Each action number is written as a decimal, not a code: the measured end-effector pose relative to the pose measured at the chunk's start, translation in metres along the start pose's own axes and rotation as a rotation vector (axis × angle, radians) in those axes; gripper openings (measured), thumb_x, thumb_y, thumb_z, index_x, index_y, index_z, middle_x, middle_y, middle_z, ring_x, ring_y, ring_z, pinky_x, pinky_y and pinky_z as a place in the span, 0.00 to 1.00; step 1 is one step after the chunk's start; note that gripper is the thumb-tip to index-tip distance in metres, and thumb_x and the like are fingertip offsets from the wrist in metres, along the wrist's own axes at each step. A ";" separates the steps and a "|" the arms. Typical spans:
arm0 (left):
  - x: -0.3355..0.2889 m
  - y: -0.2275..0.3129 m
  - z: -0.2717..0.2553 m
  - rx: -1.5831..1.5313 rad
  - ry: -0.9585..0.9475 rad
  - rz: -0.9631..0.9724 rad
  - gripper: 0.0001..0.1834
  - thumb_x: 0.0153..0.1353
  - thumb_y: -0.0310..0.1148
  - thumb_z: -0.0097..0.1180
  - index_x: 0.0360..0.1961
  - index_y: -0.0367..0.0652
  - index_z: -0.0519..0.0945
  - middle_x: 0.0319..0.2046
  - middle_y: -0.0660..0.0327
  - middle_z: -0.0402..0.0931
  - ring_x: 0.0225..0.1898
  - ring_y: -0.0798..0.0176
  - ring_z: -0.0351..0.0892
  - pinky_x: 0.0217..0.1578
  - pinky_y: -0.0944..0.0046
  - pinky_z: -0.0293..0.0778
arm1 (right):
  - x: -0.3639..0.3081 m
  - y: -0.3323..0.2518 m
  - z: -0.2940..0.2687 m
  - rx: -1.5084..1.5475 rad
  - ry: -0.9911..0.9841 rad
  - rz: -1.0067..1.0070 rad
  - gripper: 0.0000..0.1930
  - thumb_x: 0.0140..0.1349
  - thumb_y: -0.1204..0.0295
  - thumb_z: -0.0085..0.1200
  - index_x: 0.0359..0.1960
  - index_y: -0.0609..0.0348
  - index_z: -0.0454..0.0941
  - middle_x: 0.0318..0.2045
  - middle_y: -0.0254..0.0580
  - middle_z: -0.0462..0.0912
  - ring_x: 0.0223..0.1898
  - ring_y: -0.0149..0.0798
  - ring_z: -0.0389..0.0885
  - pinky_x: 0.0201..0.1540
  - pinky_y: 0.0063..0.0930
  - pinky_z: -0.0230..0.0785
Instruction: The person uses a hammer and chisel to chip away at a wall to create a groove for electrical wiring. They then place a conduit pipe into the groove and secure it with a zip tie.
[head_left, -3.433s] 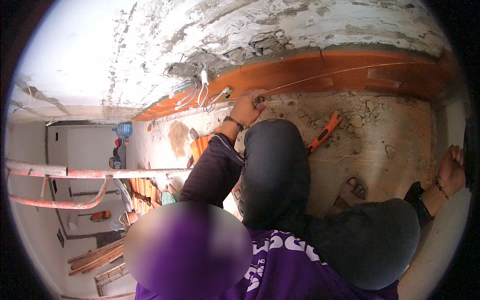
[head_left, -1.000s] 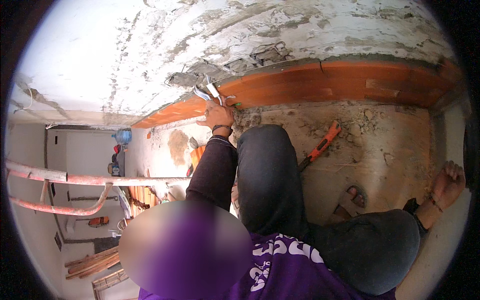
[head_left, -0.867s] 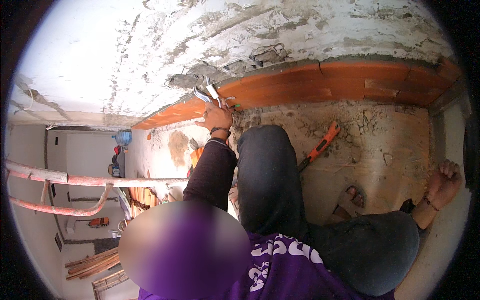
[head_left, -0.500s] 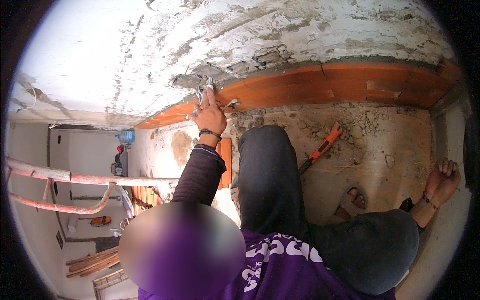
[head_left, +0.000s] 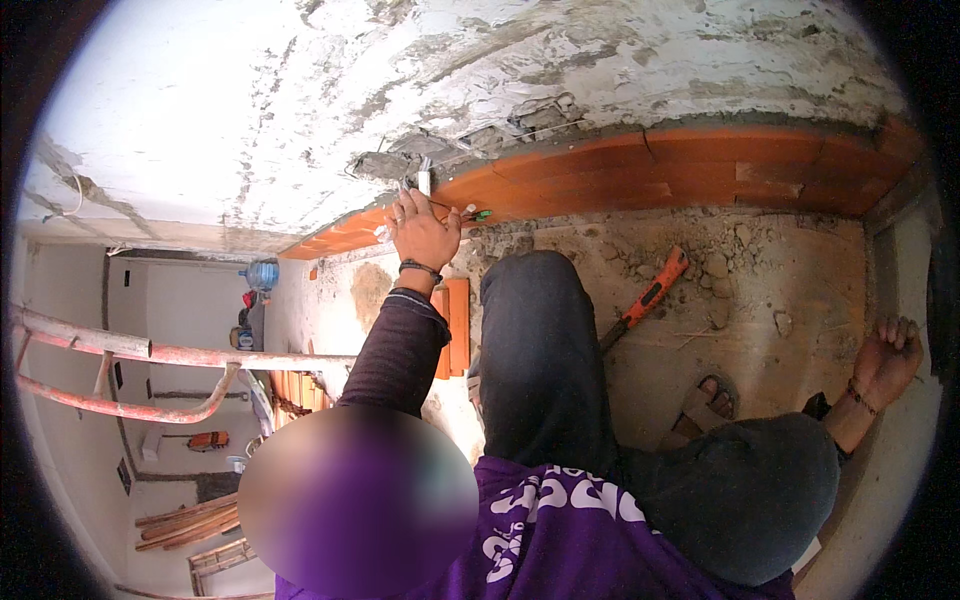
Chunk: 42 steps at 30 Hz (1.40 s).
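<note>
My left hand (head_left: 425, 238) reaches to the foot of the wall, palm down over the orange tiles (head_left: 560, 180). Its fingers are stretched out, the tips beside a short pale conduit end (head_left: 424, 178) that sticks out of a broken hollow in the plaster. Thin wires with a green tip (head_left: 482, 215) lie just right of the hand. Nothing shows in its grip, though the fingertips partly cover some wires. Off at the far right, my right hand (head_left: 885, 358) hangs past my bent knee, fingers loosely curled and holding nothing.
An orange-and-black handled tool (head_left: 655, 290) lies on the dusty floor among rubble (head_left: 715, 265), its head hidden by my leg. Loose orange tiles (head_left: 455, 328) are beside my left forearm. A red-and-white metal frame (head_left: 200, 358) stands at left, with wood strips (head_left: 188, 523) beyond.
My left hand has drawn back slightly from the conduit, whose pale end now shows above the fingers. The right hand stays where it was.
</note>
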<state>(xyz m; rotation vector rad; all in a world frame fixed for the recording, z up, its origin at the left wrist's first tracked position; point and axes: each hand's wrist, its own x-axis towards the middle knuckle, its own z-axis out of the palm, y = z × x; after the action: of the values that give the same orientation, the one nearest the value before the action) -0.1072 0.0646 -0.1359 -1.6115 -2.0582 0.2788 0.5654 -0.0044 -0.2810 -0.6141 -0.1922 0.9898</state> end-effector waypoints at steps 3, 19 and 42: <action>0.007 0.002 -0.013 0.052 0.127 0.018 0.36 0.55 0.50 0.51 0.56 0.31 0.66 0.57 0.39 0.64 0.59 0.41 0.63 0.59 0.44 0.55 | -0.004 0.002 0.003 0.099 0.015 0.033 0.09 0.66 0.73 0.39 0.26 0.59 0.63 0.21 0.33 0.61 0.24 0.32 0.59 0.32 0.28 0.58; 0.032 0.307 -0.237 -0.909 0.523 0.999 0.15 0.58 0.35 0.57 0.44 0.39 0.77 0.43 0.50 0.78 0.45 0.49 0.78 0.46 0.58 0.72 | -0.046 0.010 0.086 -0.018 0.196 -0.159 0.06 0.63 0.70 0.43 0.30 0.54 0.69 0.21 0.29 0.65 0.23 0.26 0.62 0.27 0.23 0.60; 0.049 0.437 -0.269 -0.675 0.409 0.916 0.09 0.58 0.37 0.53 0.28 0.45 0.81 0.23 0.48 0.78 0.28 0.44 0.79 0.30 0.50 0.74 | -0.066 0.019 0.120 -0.078 0.035 -0.056 0.06 0.61 0.74 0.42 0.27 0.57 0.69 0.16 0.29 0.65 0.19 0.25 0.64 0.23 0.21 0.58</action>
<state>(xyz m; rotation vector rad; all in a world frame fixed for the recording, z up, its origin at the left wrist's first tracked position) 0.3906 0.1924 -0.0942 -2.6683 -1.0258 -0.4695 0.4647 -0.0033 -0.1859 -0.6931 -0.2169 0.9205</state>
